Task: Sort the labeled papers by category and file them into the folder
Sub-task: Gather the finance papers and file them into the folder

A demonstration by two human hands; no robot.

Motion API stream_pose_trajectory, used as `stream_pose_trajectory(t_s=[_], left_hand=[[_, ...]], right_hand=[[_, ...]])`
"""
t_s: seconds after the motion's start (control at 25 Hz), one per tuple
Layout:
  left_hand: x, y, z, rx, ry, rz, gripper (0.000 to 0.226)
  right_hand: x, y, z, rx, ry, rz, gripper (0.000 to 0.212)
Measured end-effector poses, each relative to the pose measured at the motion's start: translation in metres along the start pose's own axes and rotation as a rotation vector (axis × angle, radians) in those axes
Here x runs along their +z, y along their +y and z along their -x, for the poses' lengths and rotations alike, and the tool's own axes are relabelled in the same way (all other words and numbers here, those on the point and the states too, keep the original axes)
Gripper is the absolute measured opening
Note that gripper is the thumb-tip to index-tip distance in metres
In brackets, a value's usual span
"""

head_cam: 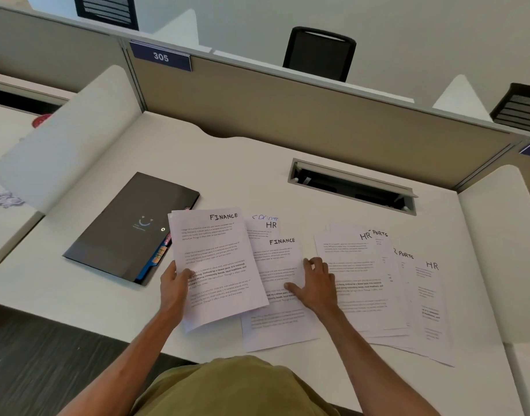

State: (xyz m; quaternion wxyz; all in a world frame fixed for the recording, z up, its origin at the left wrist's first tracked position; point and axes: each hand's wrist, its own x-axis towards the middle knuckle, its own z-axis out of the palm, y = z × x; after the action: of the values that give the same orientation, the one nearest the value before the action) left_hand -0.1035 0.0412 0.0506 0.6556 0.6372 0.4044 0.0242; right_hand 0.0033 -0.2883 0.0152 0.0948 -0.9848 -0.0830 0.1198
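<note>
On the desk [257, 163], hands [317, 283] on papers [221, 259]

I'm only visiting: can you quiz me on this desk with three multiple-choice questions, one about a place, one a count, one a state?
1. The folder lies: A) left of the papers B) right of them C) on top of them.
2. Sheets headed FINANCE in view: A) one B) two C) four.
3. The left hand: A) hangs empty B) rests on the folder C) grips a sheet.
Answers: 1 A, the folder sits past the leftmost paper; 2 B, one FINANCE sheet held, another under the right hand; 3 C, its thumb lies over the sheet's edge.
</note>
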Motion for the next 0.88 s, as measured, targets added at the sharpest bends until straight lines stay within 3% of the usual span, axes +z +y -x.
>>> stream_pose_trajectory(t_s=[0.24, 0.44, 0.64, 0.88], left_hand=[[-0.002, 0.001, 0.001, -0.013, 0.004, 0.009, 0.038], [-0.006, 0.003, -0.004, -0.002, -0.005, -0.001, 0.039], [-0.008, 0.005, -0.008, 0.006, -0.019, -0.012, 0.039], [0.0, 0.006, -0.006, 0.023, -0.042, 0.002, 0.037]], right_hand=[[-0.002, -0.011, -0.003, 0.078, -0.022, -0.096, 0.073], [-0.016, -0.01, -0.004, 0.272, 0.045, -0.493, 0.057], [-0.041, 0.019, -0.009, 0.45, 0.174, -0.726, 0.009], [-0.077, 0.056, -0.016, 0.735, 0.393, -1.147, 0.014]])
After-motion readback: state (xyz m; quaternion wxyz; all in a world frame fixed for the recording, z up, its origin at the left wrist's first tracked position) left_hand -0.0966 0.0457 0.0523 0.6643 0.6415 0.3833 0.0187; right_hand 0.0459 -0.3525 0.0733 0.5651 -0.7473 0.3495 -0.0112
